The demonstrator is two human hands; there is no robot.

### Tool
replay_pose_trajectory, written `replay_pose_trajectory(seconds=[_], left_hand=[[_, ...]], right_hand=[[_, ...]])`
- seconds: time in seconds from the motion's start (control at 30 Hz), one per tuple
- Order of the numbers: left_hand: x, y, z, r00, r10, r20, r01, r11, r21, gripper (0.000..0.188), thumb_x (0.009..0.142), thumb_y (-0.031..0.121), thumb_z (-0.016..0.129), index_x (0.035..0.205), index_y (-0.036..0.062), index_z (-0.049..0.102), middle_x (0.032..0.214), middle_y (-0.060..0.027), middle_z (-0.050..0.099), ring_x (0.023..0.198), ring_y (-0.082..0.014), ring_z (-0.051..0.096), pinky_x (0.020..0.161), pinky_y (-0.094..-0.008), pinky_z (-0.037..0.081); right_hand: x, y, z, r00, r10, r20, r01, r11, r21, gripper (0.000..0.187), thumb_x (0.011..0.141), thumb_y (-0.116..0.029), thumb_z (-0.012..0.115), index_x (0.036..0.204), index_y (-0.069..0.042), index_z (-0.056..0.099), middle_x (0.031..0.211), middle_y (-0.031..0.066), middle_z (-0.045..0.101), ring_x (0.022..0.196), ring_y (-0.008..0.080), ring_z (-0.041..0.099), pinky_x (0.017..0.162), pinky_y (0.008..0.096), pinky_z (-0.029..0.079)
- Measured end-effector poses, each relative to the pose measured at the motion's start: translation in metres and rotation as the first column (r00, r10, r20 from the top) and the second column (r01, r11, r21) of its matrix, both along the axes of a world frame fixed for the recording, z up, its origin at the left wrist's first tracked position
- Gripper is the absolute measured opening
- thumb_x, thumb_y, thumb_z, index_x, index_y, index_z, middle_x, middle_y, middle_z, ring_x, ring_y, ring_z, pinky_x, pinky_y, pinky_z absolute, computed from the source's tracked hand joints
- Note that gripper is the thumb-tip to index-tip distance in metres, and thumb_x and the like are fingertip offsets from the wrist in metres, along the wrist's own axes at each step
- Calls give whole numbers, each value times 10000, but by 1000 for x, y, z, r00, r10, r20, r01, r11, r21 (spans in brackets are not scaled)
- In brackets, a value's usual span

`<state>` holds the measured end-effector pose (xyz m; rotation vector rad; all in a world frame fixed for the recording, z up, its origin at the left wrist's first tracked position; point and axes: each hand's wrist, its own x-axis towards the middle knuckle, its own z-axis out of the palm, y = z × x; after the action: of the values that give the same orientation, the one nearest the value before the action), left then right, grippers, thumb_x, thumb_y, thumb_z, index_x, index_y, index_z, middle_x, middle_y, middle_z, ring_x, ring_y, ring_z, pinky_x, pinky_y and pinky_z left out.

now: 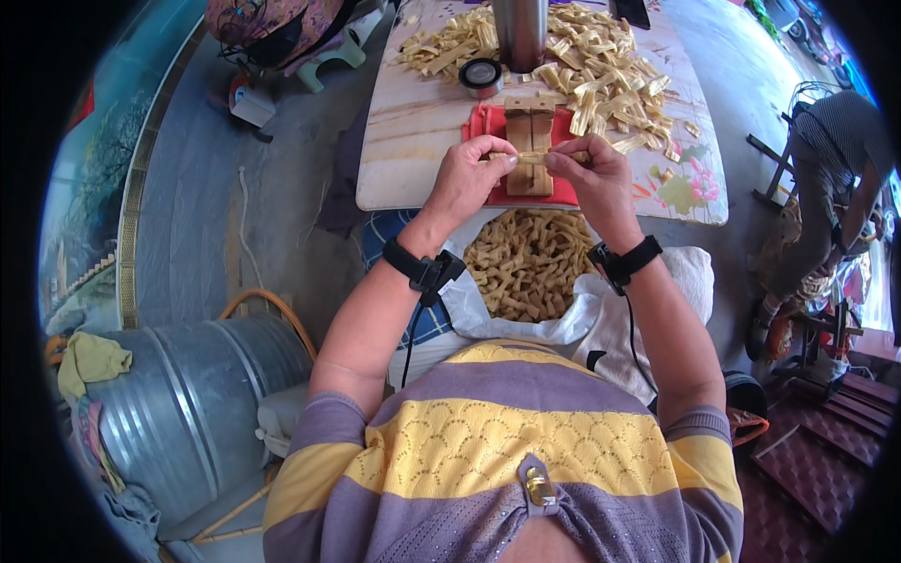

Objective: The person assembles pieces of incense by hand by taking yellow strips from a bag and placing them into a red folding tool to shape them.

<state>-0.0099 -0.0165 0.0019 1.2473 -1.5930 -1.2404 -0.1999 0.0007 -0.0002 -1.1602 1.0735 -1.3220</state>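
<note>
My top (535, 436): mauve and yellow bands, the yellow scallop-patterned. My wristbands (404, 261): black. At my 12 o'clock: cloth (487, 122), red; block (518, 182), tan; strips (601, 94), straw-yellow; sack (507, 328), white; knots (526, 267), golden-tan; table (413, 155), whitish, brown-streaked, pink-and-green flower print (700, 183) at 1. At my 9: drum (188, 403), silvery blue-grey.

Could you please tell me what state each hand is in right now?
Left hand: closed, pinching a thin pale-yellow strip.
Right hand: closed, pinching the same strip farther right.
</note>
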Motion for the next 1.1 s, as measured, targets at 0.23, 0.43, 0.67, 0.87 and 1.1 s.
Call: replay_pose_trajectory(seconds=[0.23, 0.43, 0.67, 0.87, 1.1], left_hand=[[-11, -25, -29, 935, 103, 340, -34, 979, -202, 132, 825, 129, 626, 892, 23, 670, 676, 2, 608, 596, -64, 528, 542, -229, 437], [8, -4, -16, 988, 152, -9, -149, 979, 135, 222, 909, 204, 555, 940, 11, 661, 770, -58, 673, 602, -133, 595, 592, -268, 482], [26, 22, -1, 628, 215, -748, 269, 842, 467, 308, 962, 110, 453, 1244, -4, 498, 1113, -129, 618, 927, -198, 629, 858, -340, 522], [25, 31, -4, 667, 120, -735, 252, 892, 375, 288, 919, 33, 516, 1205, 5, 515, 1105, -119, 610, 1012, -212, 614, 904, -314, 506], [39, 76, -27, 933, -28, -360, 187, 891, 414, 259, 861, 36, 615, 1113, 1, 568, 1044, -57, 614, 929, -127, 601, 854, -253, 486]], right_hand=[[-3, -18, -39, 975, -53, -217, 58, 998, 16, 87, 802, -35, 679, 794, 1, 600, 667, 18, 615, 608, 60, 548, 548, 218, 447], [-30, 0, -34, 989, -37, -142, 58, 987, 151, 103, 833, -80, 671, 821, -18, 590, 664, 6, 597, 568, 54, 530, 491, 204, 417], [-52, 28, 1, 949, 280, -145, -224, 923, 314, 145, 846, -115, 674, 835, -7, 577, 678, 22, 618, 609, 64, 582, 546, 198, 483], [-72, 6, 30, 991, 91, -93, -84, 993, 77, 270, 865, -191, 656, 1032, 16, 608, 893, 69, 658, 857, 127, 618, 804, 255, 485], [-57, 20, 40, 979, 149, -136, -141, 988, 65, 292, 936, -218, 552, 1136, -10, 597, 1011, 75, 672, 913, 164, 643, 827, 264, 487]])
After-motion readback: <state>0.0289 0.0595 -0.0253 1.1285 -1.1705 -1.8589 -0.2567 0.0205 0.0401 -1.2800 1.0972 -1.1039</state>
